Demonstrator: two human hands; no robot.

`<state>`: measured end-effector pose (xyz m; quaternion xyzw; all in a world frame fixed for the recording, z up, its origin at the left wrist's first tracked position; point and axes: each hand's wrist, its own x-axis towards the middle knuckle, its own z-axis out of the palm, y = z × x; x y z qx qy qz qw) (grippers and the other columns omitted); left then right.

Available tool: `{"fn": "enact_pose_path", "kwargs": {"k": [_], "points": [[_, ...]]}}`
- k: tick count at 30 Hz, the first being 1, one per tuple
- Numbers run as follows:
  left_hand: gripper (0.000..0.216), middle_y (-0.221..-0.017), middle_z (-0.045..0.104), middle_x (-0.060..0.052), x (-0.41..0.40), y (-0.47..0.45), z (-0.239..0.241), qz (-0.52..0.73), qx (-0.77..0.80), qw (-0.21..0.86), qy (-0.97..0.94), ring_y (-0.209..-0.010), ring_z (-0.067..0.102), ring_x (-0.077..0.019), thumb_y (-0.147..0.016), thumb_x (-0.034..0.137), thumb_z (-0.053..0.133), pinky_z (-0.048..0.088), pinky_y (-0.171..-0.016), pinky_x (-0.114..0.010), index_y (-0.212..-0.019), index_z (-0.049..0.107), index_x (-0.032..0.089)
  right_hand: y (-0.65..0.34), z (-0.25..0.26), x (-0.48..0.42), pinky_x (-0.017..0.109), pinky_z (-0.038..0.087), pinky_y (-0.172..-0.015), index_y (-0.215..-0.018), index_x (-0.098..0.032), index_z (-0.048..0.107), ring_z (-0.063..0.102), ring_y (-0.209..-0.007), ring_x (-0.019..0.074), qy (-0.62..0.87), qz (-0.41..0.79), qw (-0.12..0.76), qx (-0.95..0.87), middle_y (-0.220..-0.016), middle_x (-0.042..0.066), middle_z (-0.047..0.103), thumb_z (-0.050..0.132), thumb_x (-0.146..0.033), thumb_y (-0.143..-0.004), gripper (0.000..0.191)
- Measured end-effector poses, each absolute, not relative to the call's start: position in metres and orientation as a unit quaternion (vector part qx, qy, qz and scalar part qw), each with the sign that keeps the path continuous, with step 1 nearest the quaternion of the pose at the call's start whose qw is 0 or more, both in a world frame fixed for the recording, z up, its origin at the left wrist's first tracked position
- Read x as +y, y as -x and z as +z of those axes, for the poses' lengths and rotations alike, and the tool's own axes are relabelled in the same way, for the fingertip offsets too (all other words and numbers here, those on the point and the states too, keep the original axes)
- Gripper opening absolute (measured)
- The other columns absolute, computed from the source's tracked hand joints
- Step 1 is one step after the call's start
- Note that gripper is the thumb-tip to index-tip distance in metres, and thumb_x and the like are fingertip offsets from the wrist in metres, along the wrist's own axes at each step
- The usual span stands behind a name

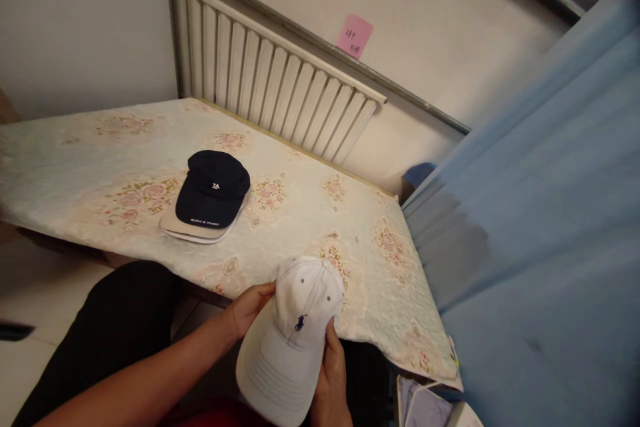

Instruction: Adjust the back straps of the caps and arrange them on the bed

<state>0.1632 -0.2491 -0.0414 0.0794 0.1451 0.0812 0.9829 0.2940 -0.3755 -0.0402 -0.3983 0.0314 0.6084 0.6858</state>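
White cap [293, 347] looks small next to the blue curtain [540, 213] filling the right side, the flowery table [75, 153] and the radiator [280, 87] on the far wall. Far and left of the hands, one navy cap [213, 190] tops what look like two pale brims [173, 225]. The white one is held just off the table's near edge, long axis near-left to far-right, brim toward the person. Left hand [247, 310], the closer one to the navy cap, grips the crown's side; right hand [330, 380] clamps the opposite side. One pink note [355, 35] on the wall.
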Motion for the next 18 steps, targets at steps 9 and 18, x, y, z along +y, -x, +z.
{"fn": "enact_pose_path", "kwargs": {"k": [9, 18], "points": [[0.044, -0.088, 0.075, -0.015, -0.2496, -0.1624, -0.0393, 0.084, 0.154, 0.98, -0.093, -0.092, 0.069, -0.031, -0.083, 0.033, 0.055, 0.045, -0.091, -0.039, -0.114, 0.065, 0.003, -0.2927, -0.0388, -0.3759, 0.04, 0.055, -0.085, -0.09, -0.017, 0.074, 0.07, -0.093, 0.0246, 0.414, 0.602, 0.683, 0.017, -0.095, 0.009, 0.076, 0.067, -0.046, -0.074, 0.034], [0.043, -0.087, 0.075, -0.016, -0.2499, -0.1627, -0.045, 0.075, 0.155, 0.981, -0.095, -0.094, 0.068, -0.0317, -0.082, 0.033, 0.056, 0.045, -0.092, -0.04, -0.11, 0.066, 0.003, -0.2921, -0.0391, -0.3777, 0.039, 0.054, -0.086, -0.092, -0.015, 0.073, 0.067, -0.101, 0.025, 0.405, 0.61, 0.681, 0.001, -0.095, 0.009, 0.076, 0.065, -0.045, -0.076, 0.035]]}}
